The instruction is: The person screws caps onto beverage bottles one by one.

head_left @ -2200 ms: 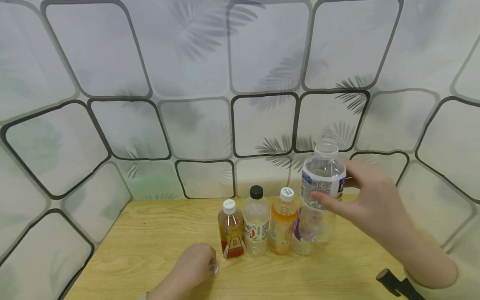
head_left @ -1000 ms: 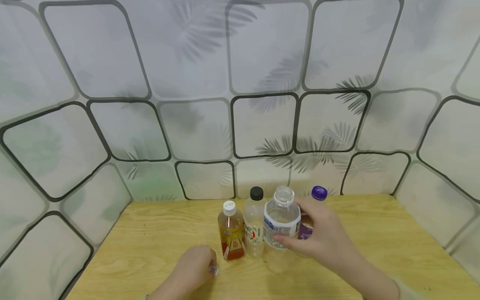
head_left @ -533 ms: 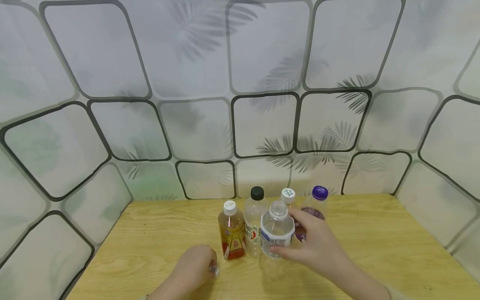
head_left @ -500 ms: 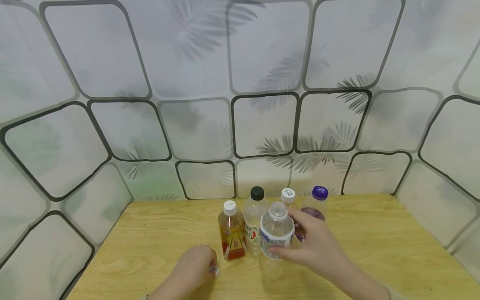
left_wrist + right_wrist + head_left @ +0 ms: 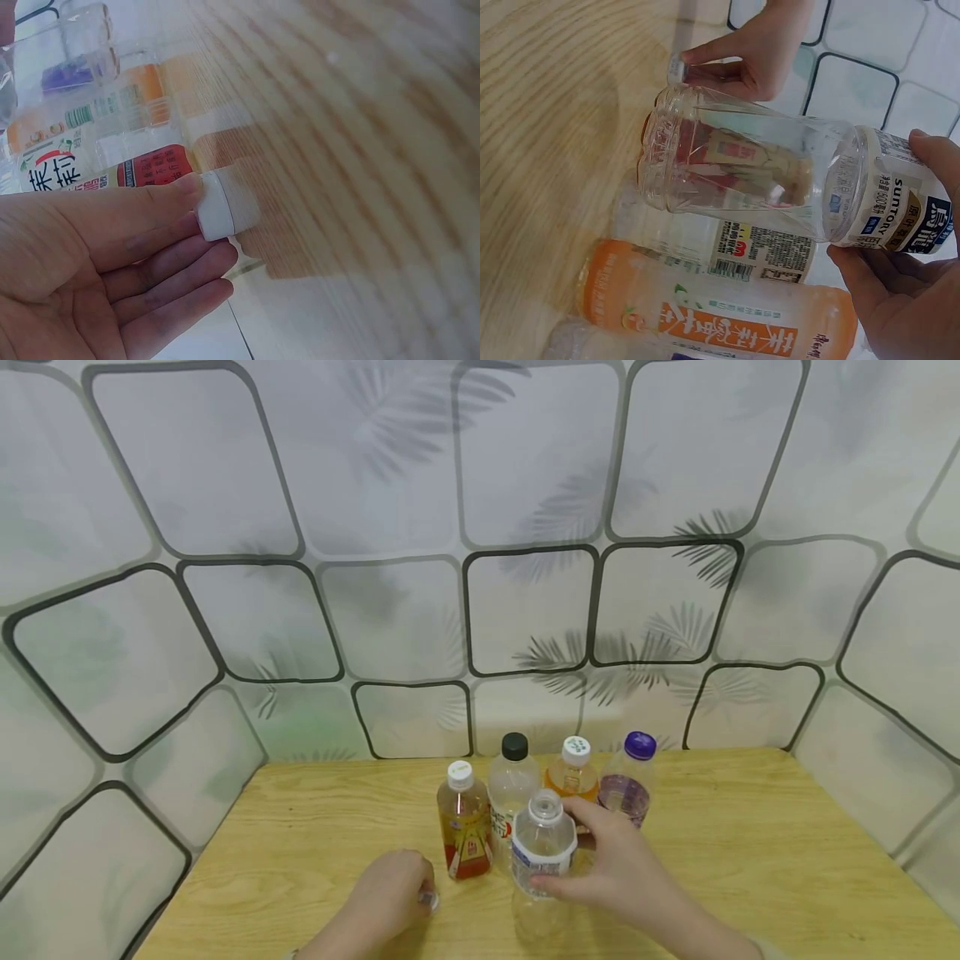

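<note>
My right hand (image 5: 562, 852) grips an empty, clear, uncapped bottle (image 5: 542, 868) by its white and blue label (image 5: 889, 196), upright, in front of the row of bottles. Its base is at or just above the wooden table (image 5: 750, 860); I cannot tell which. My left hand (image 5: 416, 893) rests on the table to the left and pinches a small white cap (image 5: 225, 204) between thumb and fingers. That cap (image 5: 428, 899) lies just in front of the amber tea bottle (image 5: 463, 827).
Behind the held bottle stand a clear bottle with a black cap (image 5: 513, 772), an orange drink bottle (image 5: 573, 772) and a purple-capped bottle (image 5: 630, 785). A patterned curtain wall (image 5: 480, 568) closes the table's back and sides.
My right hand has brought the open bottle from high on the right down and to the left, in front of the row. The left hand has stayed put with the cap.
</note>
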{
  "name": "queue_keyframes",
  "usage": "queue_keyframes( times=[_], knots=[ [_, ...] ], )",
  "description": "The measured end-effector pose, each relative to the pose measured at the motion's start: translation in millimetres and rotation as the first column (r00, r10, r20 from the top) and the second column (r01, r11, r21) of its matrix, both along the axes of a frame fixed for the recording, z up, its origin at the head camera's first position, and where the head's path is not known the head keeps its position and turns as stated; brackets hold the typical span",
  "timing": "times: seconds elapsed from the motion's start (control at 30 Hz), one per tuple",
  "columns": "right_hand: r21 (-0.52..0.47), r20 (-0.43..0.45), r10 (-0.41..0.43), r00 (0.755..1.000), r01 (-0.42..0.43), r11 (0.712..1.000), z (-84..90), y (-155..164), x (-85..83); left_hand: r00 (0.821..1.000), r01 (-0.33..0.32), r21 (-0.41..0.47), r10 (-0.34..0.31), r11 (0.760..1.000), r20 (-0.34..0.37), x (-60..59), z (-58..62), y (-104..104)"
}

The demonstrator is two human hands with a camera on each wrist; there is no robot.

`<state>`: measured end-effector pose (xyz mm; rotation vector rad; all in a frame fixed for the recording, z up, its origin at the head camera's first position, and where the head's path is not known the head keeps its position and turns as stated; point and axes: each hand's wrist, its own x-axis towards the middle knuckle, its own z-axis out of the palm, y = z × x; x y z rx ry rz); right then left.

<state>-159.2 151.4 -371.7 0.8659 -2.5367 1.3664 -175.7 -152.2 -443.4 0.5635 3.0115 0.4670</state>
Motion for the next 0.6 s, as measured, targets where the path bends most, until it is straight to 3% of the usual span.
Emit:
queue_keyframes(
  times=[0.6],
  knots=[
    [0.008, 0.072, -0.041, 0.997, 0.040, 0.999, -14.1, -1, -1.3, 0.999, 0.007, -0.005, -0.008, 1.000, -0.038, 1.4, -0.7, 1]
  ],
)
